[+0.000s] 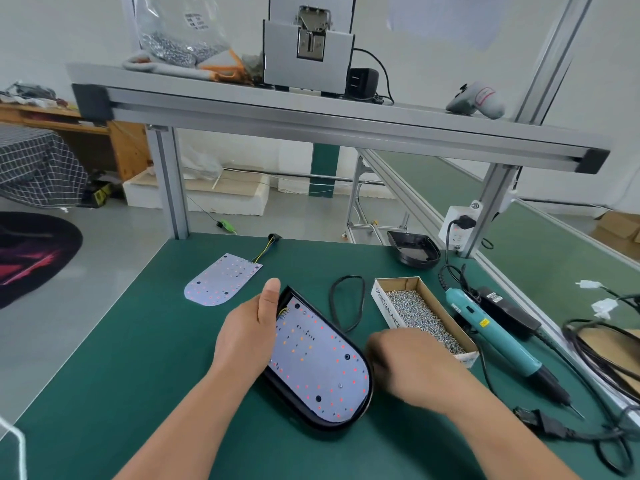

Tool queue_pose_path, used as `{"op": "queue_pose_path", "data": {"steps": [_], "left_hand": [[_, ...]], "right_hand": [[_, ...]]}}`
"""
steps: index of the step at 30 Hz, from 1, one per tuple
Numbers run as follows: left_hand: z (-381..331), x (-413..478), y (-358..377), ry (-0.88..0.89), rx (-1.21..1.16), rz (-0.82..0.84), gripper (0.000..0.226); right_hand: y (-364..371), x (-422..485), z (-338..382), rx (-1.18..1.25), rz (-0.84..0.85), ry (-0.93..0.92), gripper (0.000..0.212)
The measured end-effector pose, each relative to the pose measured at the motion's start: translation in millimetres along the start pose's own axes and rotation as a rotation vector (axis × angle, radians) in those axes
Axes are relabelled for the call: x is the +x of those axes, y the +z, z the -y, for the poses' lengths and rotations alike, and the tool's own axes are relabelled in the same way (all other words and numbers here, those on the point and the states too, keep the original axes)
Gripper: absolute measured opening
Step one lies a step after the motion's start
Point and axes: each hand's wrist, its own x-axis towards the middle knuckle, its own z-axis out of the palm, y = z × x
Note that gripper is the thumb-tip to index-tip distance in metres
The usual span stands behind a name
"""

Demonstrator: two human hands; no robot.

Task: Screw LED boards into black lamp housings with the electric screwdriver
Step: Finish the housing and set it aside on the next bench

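Hands (247, 336), housing (298, 410), "SPRING BALANCE" box (386, 306)

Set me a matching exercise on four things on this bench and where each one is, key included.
1. electric screwdriver
2. loose LED board
3. empty black housing
4. housing with fitted board

A. at the far edge, near the power socket
B. lying right of the screw box
C. gripped by the left hand
D. flat on the mat, left of both housings

Pairs: 1-B, 2-D, 3-A, 4-C.
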Motion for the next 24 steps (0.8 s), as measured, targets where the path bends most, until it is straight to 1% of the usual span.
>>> {"op": "queue_pose_path", "data": {"steps": [1, 3, 4, 5, 7, 8, 9, 10, 11, 12, 13, 14, 16, 18, 20, 23, 24], "left_hand": [[0.4, 0.2, -0.4, 0.009, -0.001, 0.014, 0.067], [0.6, -1.0, 0.2, 0.039, -0.013, 0.052, 0.064], [0.4, -2.2, 0.2, 0.062, -0.007, 0.071, 0.062], [0.6, -3.4, 1.1, 0.085, 0.008, 0.087, 0.060], [1.7, -4.9, 4.8, 0.125, 0.035, 0.112, 0.058], [2.4, -5.6, 7.3, 0.137, 0.039, 0.124, 0.058], [3.0, -6.2, 9.7, 0.144, 0.037, 0.138, 0.058], [3.0, -6.1, 11.6, 0.152, 0.031, 0.150, 0.057], [3.4, -5.5, 12.9, 0.161, 0.021, 0.159, 0.057], [2.9, -4.9, 14.2, 0.172, 0.002, 0.167, 0.056], [2.6, -4.4, 15.2, 0.181, -0.032, 0.177, 0.055], [2.5, -4.8, 15.5, 0.187, -0.075, 0.190, 0.055], [1.5, -6.8, 15.8, 0.168, -0.194, 0.222, 0.057], [2.5, -5.9, 14.2, 0.088, -0.366, 0.219, 0.062], [1.7, -2.0, 11.7, -0.005, -0.506, 0.170, 0.064], [2.4, 3.5, 12.3, -0.084, -0.644, 0.117, 0.058], [3.3, 3.6, 12.5, -0.084, -0.664, 0.115, 0.056]], "right_hand": [[1.9, 2.9, -3.7, 0.075, -0.029, 0.020, 0.016], [3.8, 6.6, -10.4, 0.378, -0.061, 0.085, 0.007], [4.4, 8.1, -11.8, 0.538, -0.072, 0.113, 0.009], [5.2, 8.7, -11.6, 0.679, -0.095, 0.128, 0.016], [6.9, 8.6, -8.6, 0.839, -0.144, 0.119, 0.023], [7.3, 8.1, -6.0, 0.880, -0.151, 0.094, 0.035], [7.5, 7.5, -2.2, 0.908, -0.136, 0.067, 0.052], [7.4, 7.3, 2.0, 0.931, -0.095, 0.052, 0.063], [7.8, 7.6, 5.2, 0.946, -0.029, 0.051, 0.062], [7.8, 8.4, 7.2, 0.971, 0.040, 0.042, 0.048], [6.4, 7.7, 9.0, 0.987, 0.082, 0.032, 0.030], [5.2, 7.1, 10.5, 1.019, 0.099, 0.021, 0.018], [5.1, 5.1, 9.9, 1.109, 0.084, 0.016, 0.016], [3.6, 3.2, 7.9, 1.169, 0.035, 0.016, 0.023], [-1.7, -1.7, 4.2, 1.122, -0.038, 0.015, 0.027], [-16.5, -13.5, -5.0, 1.100, -0.117, 0.005, 0.012], [-22.6, -19.2, -9.3, 1.106, -0.158, 0.006, 0.015]]}}
